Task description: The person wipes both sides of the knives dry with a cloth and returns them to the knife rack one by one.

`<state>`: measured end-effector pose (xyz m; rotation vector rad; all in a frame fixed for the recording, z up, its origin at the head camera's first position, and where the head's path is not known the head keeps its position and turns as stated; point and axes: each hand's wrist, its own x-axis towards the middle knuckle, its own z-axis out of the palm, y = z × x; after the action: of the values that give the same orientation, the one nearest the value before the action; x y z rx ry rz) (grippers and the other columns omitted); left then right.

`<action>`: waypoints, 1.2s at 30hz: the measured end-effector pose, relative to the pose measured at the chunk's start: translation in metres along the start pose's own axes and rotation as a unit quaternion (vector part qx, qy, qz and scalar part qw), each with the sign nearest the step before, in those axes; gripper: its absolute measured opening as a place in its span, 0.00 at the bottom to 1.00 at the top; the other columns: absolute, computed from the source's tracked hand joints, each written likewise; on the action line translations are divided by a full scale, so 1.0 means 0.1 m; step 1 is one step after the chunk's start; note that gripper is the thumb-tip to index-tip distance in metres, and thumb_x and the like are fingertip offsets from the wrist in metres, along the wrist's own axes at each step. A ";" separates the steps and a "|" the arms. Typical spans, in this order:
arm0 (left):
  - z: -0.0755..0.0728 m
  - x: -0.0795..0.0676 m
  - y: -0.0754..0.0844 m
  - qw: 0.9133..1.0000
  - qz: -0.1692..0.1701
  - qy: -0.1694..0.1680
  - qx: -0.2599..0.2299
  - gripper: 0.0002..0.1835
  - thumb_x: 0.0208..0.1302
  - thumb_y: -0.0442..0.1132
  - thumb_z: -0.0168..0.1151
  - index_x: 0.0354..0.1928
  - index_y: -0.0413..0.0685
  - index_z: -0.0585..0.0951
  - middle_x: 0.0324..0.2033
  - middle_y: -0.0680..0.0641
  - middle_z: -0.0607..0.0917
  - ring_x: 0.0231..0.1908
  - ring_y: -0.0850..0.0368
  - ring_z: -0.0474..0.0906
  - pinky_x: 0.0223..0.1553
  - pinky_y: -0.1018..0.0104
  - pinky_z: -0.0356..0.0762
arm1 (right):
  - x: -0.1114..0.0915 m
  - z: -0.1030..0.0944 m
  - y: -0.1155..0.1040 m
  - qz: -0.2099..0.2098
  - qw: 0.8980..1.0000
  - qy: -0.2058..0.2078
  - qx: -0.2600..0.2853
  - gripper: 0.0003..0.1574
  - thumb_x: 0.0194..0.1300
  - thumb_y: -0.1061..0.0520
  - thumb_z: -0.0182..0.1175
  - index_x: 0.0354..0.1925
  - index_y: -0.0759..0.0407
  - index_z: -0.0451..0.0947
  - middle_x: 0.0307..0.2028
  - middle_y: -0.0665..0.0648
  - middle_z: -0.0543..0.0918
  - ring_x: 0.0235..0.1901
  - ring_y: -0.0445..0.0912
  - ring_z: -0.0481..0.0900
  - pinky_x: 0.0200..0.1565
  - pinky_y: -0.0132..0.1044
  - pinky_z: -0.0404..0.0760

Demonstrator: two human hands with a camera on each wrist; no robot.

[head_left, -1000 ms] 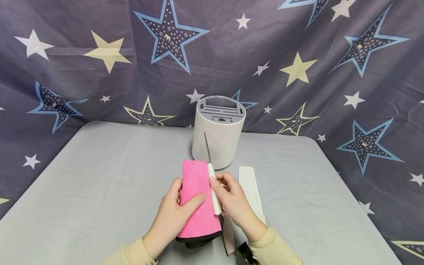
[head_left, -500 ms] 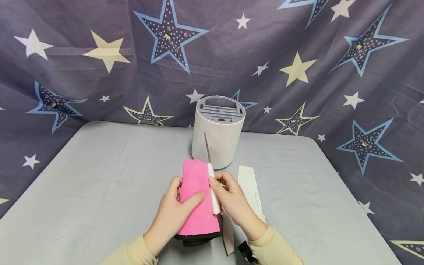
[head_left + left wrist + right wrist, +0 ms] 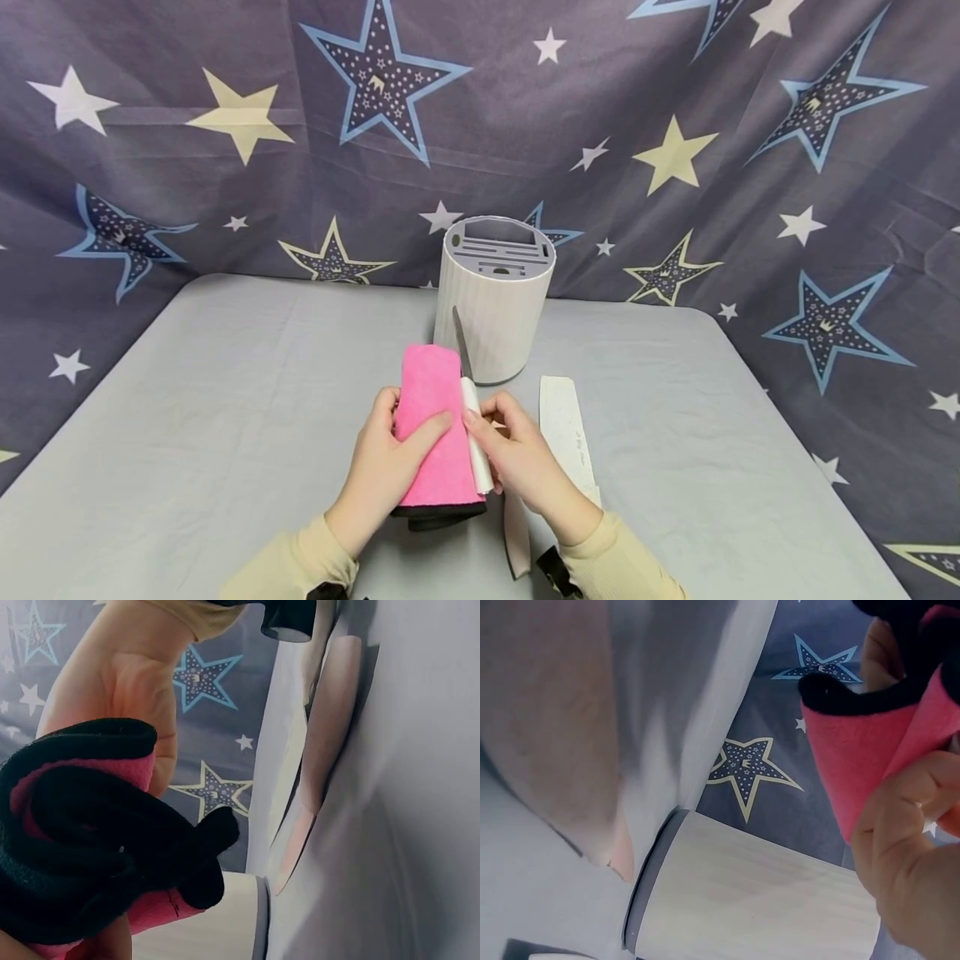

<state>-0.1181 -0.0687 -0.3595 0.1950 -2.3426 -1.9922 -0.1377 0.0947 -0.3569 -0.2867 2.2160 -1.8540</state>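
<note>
Apparently I'm midway: left grip (image 3: 377, 462) holds pink cloth (image 3: 444, 460), right grip (image 3: 525, 454) pinches white-handled knife (image 3: 479, 463), not yet in the block (image 3: 501, 325).

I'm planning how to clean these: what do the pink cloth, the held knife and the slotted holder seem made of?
Pink cloth: soft, matt fabric, perhaps microfibre, from its fuzzy, folded surface.
Held knife: blade probably metal, being thin and grey; handle likely plastic, smooth and white.
Slotted holder: probably moulded plastic, matt, from its even off-white ribs and cut-out top.
</note>
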 end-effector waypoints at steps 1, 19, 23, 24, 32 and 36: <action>0.00 0.01 0.00 1.000 0.000 0.003 0.001 0.22 0.61 0.44 0.69 0.48 0.43 0.69 0.33 0.43 0.83 0.28 0.59 0.81 0.29 0.64 0.80 | 0.00 0.00 0.00 0.001 1.000 -0.002 -0.001 0.14 0.73 0.54 0.56 0.44 0.65 0.67 0.36 0.56 0.73 0.15 0.41 0.65 0.15 0.30 0.64; -0.06 0.11 -0.01 0.999 -0.003 0.035 -0.025 0.21 0.63 0.43 0.67 0.48 0.41 0.69 0.31 0.46 0.82 0.27 0.61 0.81 0.29 0.66 0.79 | -0.03 0.04 0.03 -0.008 0.998 -0.027 -0.057 0.15 0.72 0.52 0.57 0.40 0.62 0.68 0.36 0.60 0.76 0.12 0.41 0.64 0.14 0.29 0.65; -0.06 0.11 -0.03 0.999 -0.010 0.027 -0.035 0.21 0.63 0.43 0.67 0.48 0.42 0.69 0.31 0.46 0.82 0.26 0.60 0.81 0.29 0.65 0.80 | -0.02 0.03 0.04 -0.007 0.998 -0.022 -0.055 0.15 0.72 0.51 0.57 0.40 0.62 0.68 0.37 0.59 0.76 0.12 0.41 0.64 0.15 0.29 0.65; -0.06 0.10 -0.03 0.999 -0.011 0.025 -0.037 0.21 0.62 0.43 0.67 0.48 0.42 0.69 0.31 0.46 0.82 0.26 0.59 0.81 0.29 0.65 0.80 | -0.02 0.03 0.03 -0.007 0.998 -0.021 -0.053 0.15 0.72 0.51 0.57 0.40 0.62 0.68 0.37 0.59 0.76 0.12 0.41 0.64 0.14 0.29 0.65; -0.03 0.06 -0.06 0.999 -0.019 0.001 -0.050 0.20 0.61 0.42 0.68 0.47 0.42 0.69 0.32 0.46 0.81 0.27 0.58 0.82 0.29 0.64 0.80 | 0.01 0.01 0.00 -0.006 0.999 -0.017 -0.039 0.15 0.73 0.52 0.56 0.44 0.64 0.68 0.40 0.60 0.75 0.15 0.41 0.65 0.16 0.29 0.65; -0.02 0.03 -0.05 0.998 -0.015 -0.010 -0.054 0.20 0.61 0.41 0.67 0.47 0.42 0.69 0.33 0.45 0.81 0.28 0.57 0.81 0.29 0.63 0.80 | 0.06 0.00 -0.02 -0.007 1.000 -0.014 -0.007 0.16 0.73 0.54 0.56 0.45 0.66 0.67 0.43 0.62 0.74 0.25 0.42 0.75 0.23 0.34 0.77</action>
<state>-0.1201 -0.0721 -0.3646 0.2060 -2.2496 -2.1372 -0.1430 0.0927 -0.3554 -0.3302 2.2156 -1.8303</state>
